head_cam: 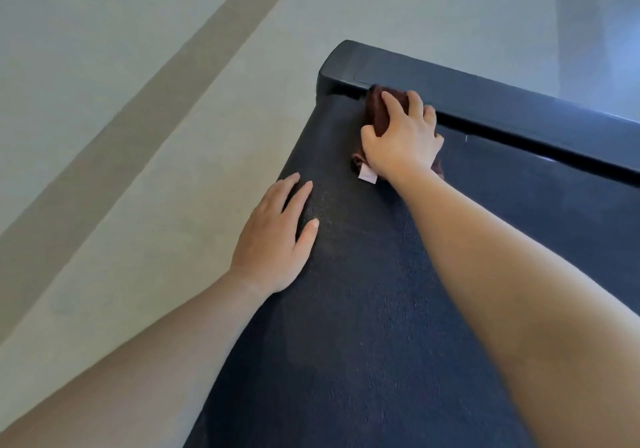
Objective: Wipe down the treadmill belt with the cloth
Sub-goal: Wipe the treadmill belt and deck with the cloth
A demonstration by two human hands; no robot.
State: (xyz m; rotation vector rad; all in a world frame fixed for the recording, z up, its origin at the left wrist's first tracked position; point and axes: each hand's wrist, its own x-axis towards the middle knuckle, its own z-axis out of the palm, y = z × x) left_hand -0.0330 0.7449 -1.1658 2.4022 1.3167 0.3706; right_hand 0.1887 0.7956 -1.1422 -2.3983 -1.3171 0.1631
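Brown cloth (376, 112) sits bunched under the right hand (403, 139), which clutches it at the belt's far end in the upper middle of the frame. Left hand (273, 240) lies flat and empty on the belt (363, 309), whose unwiped length runs toward the lower frame.

No readable txt anywhere in view. Only candidate: small pale tag (367, 174) sticking out from the dark brown cloth (377, 112), on the treadmill belt (363, 309); tag face looks blank, too small and blurred for any letters or nos. The treadmill's dark end cover (485, 94) shows no brand, no logo, no markings that can be made out.
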